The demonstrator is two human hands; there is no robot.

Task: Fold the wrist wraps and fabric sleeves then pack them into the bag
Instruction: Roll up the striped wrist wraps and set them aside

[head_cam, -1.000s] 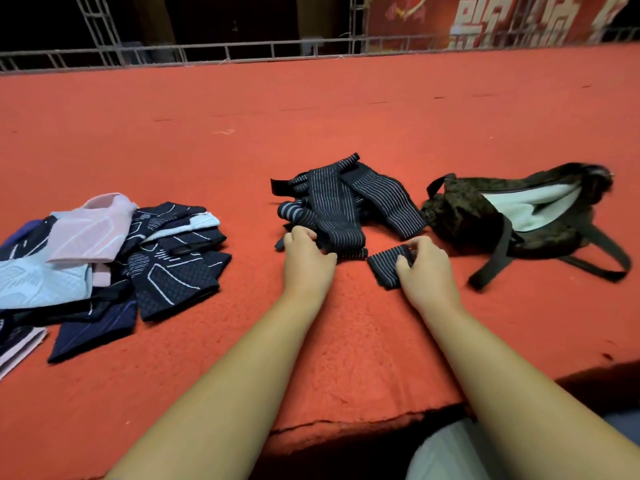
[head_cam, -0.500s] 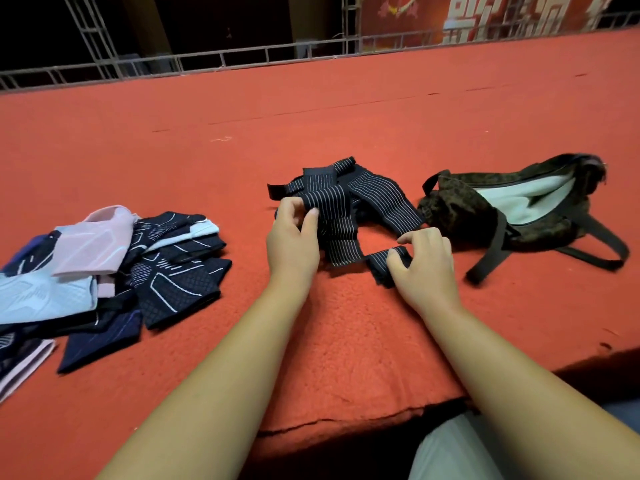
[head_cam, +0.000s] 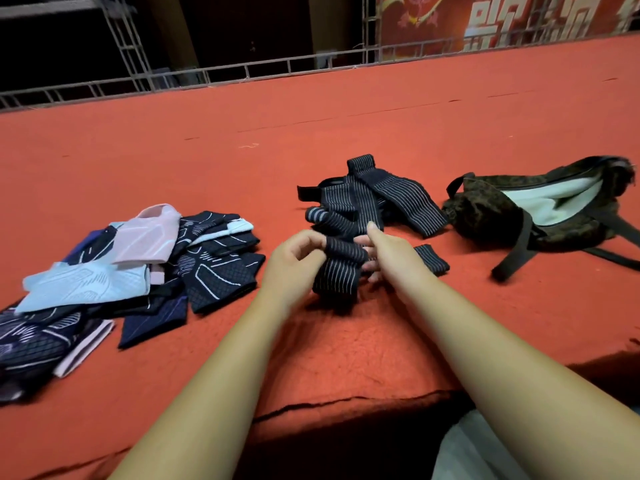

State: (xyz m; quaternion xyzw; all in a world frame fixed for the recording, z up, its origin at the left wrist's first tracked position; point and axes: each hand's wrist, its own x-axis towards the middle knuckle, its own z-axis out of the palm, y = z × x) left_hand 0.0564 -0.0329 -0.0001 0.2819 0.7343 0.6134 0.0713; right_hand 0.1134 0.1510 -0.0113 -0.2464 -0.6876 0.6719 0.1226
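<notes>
Wrist wrap [head_cam: 337,273], one, in left hand [head_cam: 294,266]

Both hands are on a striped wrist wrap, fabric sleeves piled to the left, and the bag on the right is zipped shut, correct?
No: the head view shows the bag lying open, pale lining visible. The rest holds: left hand and right hand on the striped wrist wrap, fabric sleeves piled left.
</notes>
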